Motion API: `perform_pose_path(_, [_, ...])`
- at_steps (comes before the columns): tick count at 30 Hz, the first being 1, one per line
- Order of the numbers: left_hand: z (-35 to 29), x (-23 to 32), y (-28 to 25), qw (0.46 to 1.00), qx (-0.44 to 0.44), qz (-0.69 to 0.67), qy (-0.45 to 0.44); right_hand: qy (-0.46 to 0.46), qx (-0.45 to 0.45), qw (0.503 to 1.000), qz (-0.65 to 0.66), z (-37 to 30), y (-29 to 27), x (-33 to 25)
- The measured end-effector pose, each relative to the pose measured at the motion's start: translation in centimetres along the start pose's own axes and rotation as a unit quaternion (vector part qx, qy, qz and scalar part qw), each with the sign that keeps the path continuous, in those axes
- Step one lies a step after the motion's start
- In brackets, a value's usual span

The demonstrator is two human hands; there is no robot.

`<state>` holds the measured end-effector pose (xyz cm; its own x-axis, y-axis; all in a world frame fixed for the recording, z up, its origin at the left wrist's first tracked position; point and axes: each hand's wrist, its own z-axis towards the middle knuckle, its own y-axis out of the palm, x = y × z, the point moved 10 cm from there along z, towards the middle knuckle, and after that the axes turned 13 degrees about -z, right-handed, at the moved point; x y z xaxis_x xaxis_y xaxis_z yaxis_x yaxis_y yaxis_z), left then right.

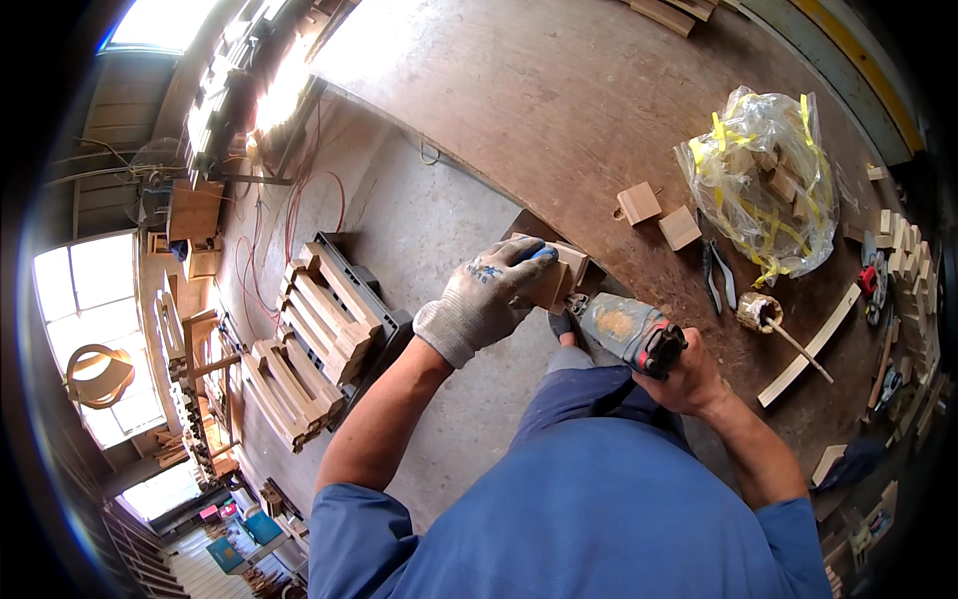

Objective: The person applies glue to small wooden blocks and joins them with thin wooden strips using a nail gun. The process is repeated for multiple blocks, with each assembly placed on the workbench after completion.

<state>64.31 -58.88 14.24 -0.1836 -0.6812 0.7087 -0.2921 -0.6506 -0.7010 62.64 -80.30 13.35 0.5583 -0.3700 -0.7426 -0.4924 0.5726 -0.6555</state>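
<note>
My left hand (489,295), in a pale work glove, is closed around small wooden blocks (567,270) at the edge of the brown workbench (519,120). Bare, my right hand (691,384) grips a worn grey power drill (619,324) with a black and red rear end. The drill's metal nose points at the blocks, close to their near side; whether it touches them I cannot tell. Two loose wooden blocks (640,203) (681,229) lie on the bench beyond the drill. Black-handled pliers (715,278) rest to their right.
A clear plastic bag (763,185) with yellow strips holds wooden blocks. Near it are a glue-crusted pot (758,311) with a stick and a curved wooden strip (810,344). More wood pieces (908,260) line the right. Slatted wooden frames (319,324) stand on the floor at left.
</note>
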Motion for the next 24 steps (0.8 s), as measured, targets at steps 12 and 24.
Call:
perform_pose_path(12, [-0.03, -0.17, 0.04, 1.0, 0.003, 0.007, 0.0, 0.0, -0.001, 1.0, 0.001, 0.35, 0.07, -0.2])
perform_pose_path(24, [0.13, 0.23, -0.12, 1.0, 0.002, -0.001, 0.007, 0.007, 0.0, 1.0, 0.005, -0.42, -0.16, 0.32])
